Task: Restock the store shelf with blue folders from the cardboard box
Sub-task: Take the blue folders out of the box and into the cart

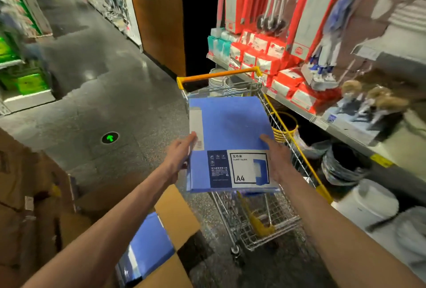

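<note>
Currently both hands, left hand (pixel 182 151) and right hand (pixel 277 161), grip one blue folder (pixel 230 126) by its side edges, held flat above the cart (pixel 265 218); risk: slick cover slides free, drops into cart

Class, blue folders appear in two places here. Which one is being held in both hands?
The blue folder with the A4 label, held over the shopping cart by the left hand and right hand. The others sit in the cardboard box.
</note>
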Demonstrator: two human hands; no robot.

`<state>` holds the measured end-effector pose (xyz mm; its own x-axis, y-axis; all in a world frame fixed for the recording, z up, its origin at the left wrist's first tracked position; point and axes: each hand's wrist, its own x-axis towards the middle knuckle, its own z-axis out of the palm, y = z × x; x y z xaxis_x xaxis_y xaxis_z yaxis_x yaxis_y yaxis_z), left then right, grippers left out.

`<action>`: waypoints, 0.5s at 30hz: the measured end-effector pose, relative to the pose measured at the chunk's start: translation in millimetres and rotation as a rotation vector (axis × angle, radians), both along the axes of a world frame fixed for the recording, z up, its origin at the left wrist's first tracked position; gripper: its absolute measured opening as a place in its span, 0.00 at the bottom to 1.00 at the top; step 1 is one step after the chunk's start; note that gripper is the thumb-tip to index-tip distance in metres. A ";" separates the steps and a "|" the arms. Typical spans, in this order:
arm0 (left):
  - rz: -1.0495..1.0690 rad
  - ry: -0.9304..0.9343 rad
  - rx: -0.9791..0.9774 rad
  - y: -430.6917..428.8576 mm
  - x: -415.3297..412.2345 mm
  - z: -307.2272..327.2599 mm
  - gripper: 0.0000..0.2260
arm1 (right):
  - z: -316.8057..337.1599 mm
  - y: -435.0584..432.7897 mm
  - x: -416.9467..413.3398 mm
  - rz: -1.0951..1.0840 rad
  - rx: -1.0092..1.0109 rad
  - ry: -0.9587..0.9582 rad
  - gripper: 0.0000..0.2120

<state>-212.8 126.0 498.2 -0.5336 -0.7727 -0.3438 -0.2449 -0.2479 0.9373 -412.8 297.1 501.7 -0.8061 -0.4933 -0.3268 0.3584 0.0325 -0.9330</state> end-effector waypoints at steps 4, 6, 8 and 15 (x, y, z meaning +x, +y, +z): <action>0.047 0.018 0.124 43.4 -68.7 -3.9 0.24 | -16.0 63.0 -44.4 0.071 0.050 -0.062 0.12; 0.108 -0.019 0.092 65.6 -95.8 -7.9 0.19 | -27.7 82.5 -63.3 0.073 0.093 -0.063 0.14; 0.157 -0.089 0.031 83.8 -120.2 -19.5 0.21 | -41.7 99.8 -83.6 0.068 0.155 -0.021 0.13; 0.227 -0.197 -0.096 92.4 -171.2 -51.2 0.25 | -78.5 107.4 -126.0 0.148 0.524 0.220 0.23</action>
